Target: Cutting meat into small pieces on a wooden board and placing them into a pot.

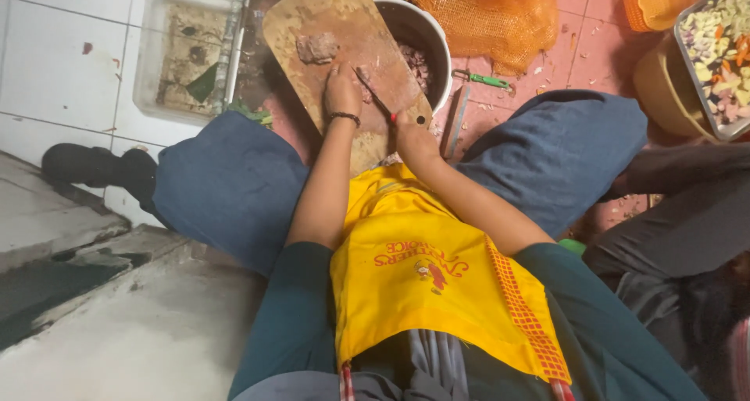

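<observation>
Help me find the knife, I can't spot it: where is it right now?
In the head view, the knife is in the right hand, its blade angled across the wooden cutting board beside the left hand.

The pot (428,38) sits mostly behind the cutting board (344,34); contents perhaps meat.
</observation>
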